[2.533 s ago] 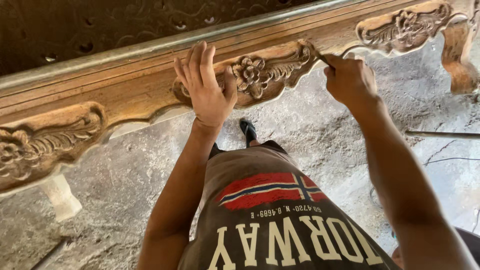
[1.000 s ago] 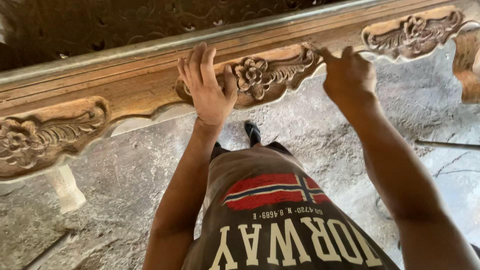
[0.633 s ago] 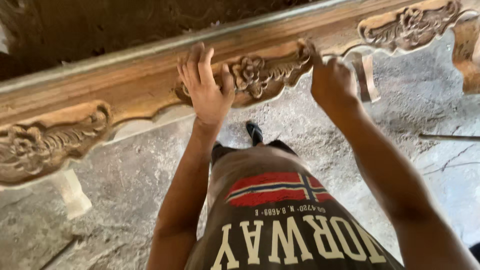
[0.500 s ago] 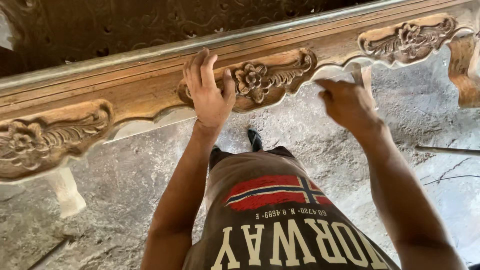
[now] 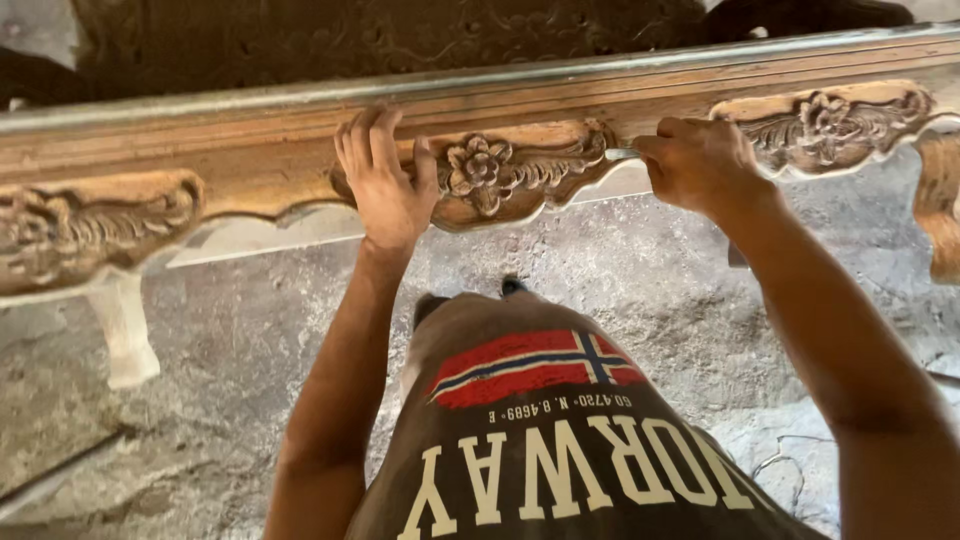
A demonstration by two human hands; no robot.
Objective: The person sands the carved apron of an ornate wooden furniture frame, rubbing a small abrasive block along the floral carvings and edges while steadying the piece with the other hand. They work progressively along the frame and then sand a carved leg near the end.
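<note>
A long carved wooden rail (image 5: 250, 170) of a furniture frame runs across the view, with a flower carving (image 5: 500, 170) in its middle. My left hand (image 5: 385, 185) lies flat on the rail, fingers spread, just left of the flower carving. My right hand (image 5: 700, 160) is closed around a small metal tool (image 5: 620, 154), whose tip touches the right end of that carving. Most of the tool is hidden in my fist.
Two more carved panels sit at the left (image 5: 90, 230) and right (image 5: 820, 125) of the rail. A pale leg (image 5: 125, 330) stands at the left and a carved leg (image 5: 940, 210) at the right. Dusty grey concrete floor (image 5: 650, 290) lies below.
My right hand dropped away from the carving half a second ago, then came back up to its right end with the tool. My left hand stayed put on the rail.
</note>
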